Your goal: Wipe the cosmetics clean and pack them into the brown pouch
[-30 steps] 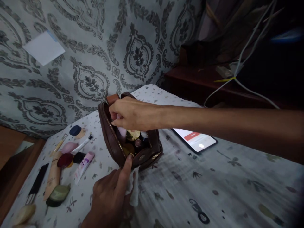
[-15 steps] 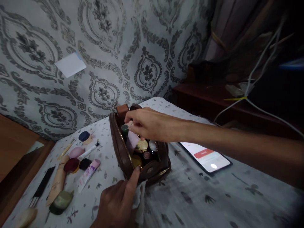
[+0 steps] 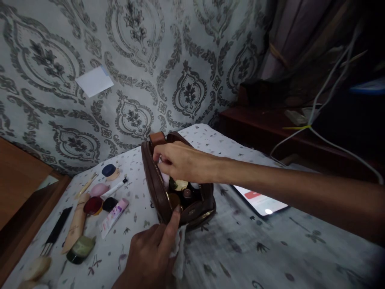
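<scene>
A brown zip bag (image 3: 154, 188) lies unzipped on the bed, with cosmetics inside: a round gold-coloured item (image 3: 181, 185), a small dark-pink-topped piece (image 3: 187, 193) and a pale pink item (image 3: 165, 178). My right hand (image 3: 174, 160) reaches in over the far end, fingers bent together; what they hold, if anything, is hidden. At the near end, my left hand (image 3: 153, 245) grips the bag's edge, its index finger stretched onto the rim and the other fingers curled. Crumpled white tissue (image 3: 179, 253) pokes out beside that hand.
Left of the bag lie a pink tube (image 3: 113, 218), a beige tube (image 3: 76, 222), a green-topped jar (image 3: 81, 249), a dark red round item (image 3: 93, 205), a navy-lidded jar (image 3: 110, 171) and a black comb (image 3: 57, 228). A lit phone (image 3: 261, 202) rests under my right forearm.
Inside the bag, my right hand has dipped slightly and now covers the green-capped item seen before. My left hand keeps its place on the rim. The view has shifted a little.
</scene>
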`<state>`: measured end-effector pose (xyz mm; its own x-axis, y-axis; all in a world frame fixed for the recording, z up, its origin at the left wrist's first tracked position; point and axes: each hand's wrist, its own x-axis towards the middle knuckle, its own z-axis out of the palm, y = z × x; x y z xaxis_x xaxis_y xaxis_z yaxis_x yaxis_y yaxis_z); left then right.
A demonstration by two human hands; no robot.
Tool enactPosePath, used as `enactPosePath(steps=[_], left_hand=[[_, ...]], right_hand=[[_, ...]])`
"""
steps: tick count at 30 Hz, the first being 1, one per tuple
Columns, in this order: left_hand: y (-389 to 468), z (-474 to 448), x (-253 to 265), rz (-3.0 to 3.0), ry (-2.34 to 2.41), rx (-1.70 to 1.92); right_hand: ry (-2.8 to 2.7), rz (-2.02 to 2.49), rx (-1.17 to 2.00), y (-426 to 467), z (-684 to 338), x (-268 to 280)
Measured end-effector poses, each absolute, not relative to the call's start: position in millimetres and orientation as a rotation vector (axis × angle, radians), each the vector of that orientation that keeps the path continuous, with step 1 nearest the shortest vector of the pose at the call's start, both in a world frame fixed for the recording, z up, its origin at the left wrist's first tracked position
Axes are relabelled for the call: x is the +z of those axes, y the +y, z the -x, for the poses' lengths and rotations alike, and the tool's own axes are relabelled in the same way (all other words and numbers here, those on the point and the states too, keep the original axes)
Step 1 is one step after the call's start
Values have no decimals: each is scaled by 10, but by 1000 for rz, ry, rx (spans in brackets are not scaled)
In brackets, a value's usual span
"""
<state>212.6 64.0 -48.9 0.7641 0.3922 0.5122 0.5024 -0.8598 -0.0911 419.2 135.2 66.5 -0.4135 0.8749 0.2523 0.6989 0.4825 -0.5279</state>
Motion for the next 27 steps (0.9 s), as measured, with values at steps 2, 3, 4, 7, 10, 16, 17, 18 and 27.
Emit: enactPosePath(steps=[2, 3, 4, 7, 10, 16, 17, 18, 27], left_hand=[[642, -2124, -491, 2735, -710, -721], [642, -2124, -490, 2730, -714, -726], [642, -2124, -490, 2726, -717, -727], [644, -2124, -484, 2721, -718, -708], [649, -2124, -484, 2714, -737, -690], [652, -2113, -484, 2725, -734, -681], [652, -2111, -481, 2733, -733, -676], [653, -2110, -479, 2739, -732, -669], [684, -2128, -572, 2744, -704, -749]], right_hand=[[-2252, 1333, 470, 1334, -4209, 647], [-2259, 1344, 457, 1324, -4218, 636], [-2264, 1353, 436, 1314, -4225, 624], [-2278, 1373, 372, 1281, -4231, 608], [-2294, 1350, 339, 1257, -4238, 666], [-2157, 1284, 409, 1201, -4464, 1168], [-2110, 1290, 451, 1176, -4530, 1276], [-2055, 1282, 480, 1148, -4596, 1375], [-1947, 1399, 24, 1367, -4603, 1480]])
